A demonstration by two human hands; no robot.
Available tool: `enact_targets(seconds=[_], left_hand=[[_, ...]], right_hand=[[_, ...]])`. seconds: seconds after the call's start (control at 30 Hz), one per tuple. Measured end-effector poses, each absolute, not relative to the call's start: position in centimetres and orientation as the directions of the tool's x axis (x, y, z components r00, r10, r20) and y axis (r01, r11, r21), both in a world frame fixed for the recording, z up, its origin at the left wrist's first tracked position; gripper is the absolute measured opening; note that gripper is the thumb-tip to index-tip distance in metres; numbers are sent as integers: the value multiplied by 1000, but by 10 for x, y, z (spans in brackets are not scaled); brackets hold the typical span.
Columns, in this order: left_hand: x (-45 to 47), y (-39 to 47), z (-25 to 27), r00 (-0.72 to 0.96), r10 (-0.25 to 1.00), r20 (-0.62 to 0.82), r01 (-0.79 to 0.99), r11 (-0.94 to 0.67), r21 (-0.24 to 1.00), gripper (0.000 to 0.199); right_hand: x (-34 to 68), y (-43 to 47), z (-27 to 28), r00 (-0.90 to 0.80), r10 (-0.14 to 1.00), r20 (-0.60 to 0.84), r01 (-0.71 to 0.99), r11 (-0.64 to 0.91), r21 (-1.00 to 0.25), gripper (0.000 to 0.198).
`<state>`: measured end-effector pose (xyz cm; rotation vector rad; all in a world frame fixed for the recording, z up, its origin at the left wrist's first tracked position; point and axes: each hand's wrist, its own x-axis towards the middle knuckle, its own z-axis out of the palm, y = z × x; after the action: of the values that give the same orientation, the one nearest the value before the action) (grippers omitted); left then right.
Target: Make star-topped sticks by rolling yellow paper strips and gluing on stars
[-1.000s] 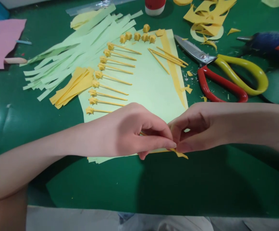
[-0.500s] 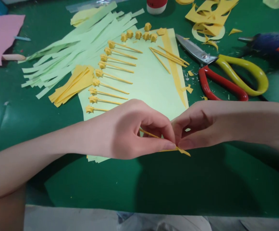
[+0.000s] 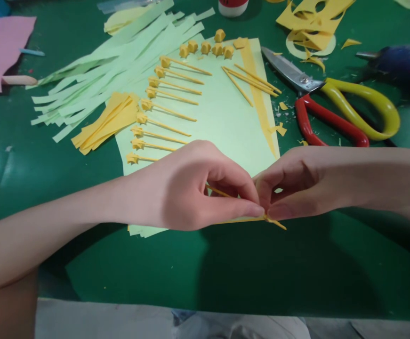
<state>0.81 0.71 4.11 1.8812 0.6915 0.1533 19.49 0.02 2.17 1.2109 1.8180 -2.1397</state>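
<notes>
Thumb and fingers of my left hand (image 3: pixel 197 188) are closed in a pinch on a thin yellow paper stick (image 3: pixel 221 191), whose shaft runs back under the palm. My right hand (image 3: pixel 296 183) meets it fingertip to fingertip, pinching the same yellow paper near its end. A narrow twisted tip (image 3: pixel 278 223) pokes out below the right thumb. Under the hands lies a pale green paper sheet (image 3: pixel 222 127). On its left side, several yellow sticks with folded star heads (image 3: pixel 176 113) lie in a row, partly covered by my left hand at the bottom.
Loose folded paper stars (image 3: pixel 205 47) and bare yellow sticks (image 3: pixel 250 81) lie on the sheet. To the right are scissors (image 3: pixel 332 94) and a blue glue gun (image 3: pixel 398 61). Green strips (image 3: pixel 120 70), yellow strips (image 3: pixel 108 122) and pink paper (image 3: pixel 5 52) lie left on the green table (image 3: pixel 176 273).
Both hands have shifted slightly right, still pinching together. The twisted tip past the right thumb looks narrower and has moved a little right. The whole view has shifted slightly.
</notes>
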Motion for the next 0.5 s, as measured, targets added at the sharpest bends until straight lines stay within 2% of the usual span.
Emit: enact_targets(seconds=[0.13,0.5], left_hand=[[8,6,41,826,531,-188,377,-273,885,14],[8,8,40,820,528,-222,412,-275,868,17]], right_hand=[[195,1,21,-691,406,-598,538,-263,-801,22],[195,0,23,-691,408,-597,511,-309,-802,15]])
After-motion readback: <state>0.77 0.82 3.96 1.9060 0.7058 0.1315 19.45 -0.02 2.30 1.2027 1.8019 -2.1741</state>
